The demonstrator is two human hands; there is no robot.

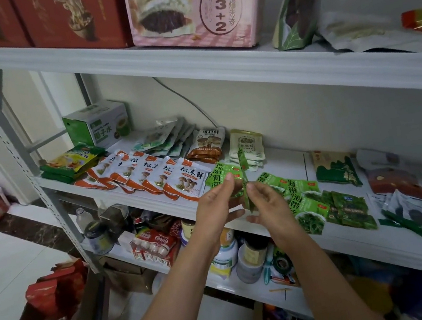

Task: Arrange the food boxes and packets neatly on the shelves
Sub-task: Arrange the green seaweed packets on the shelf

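While both hands pinch it, thin glossy green packet (244, 179) stands edge-on.

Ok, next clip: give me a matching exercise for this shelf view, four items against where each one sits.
Items:
1. pink box
2. coconut water box
3. orange-and-white packets
4. thin green packet

Places:
A. back left of the middle shelf
B. between both hands
C. top shelf
D. overlapping row along the middle shelf's front

Pairs: 1-C, 2-A, 3-D, 4-B
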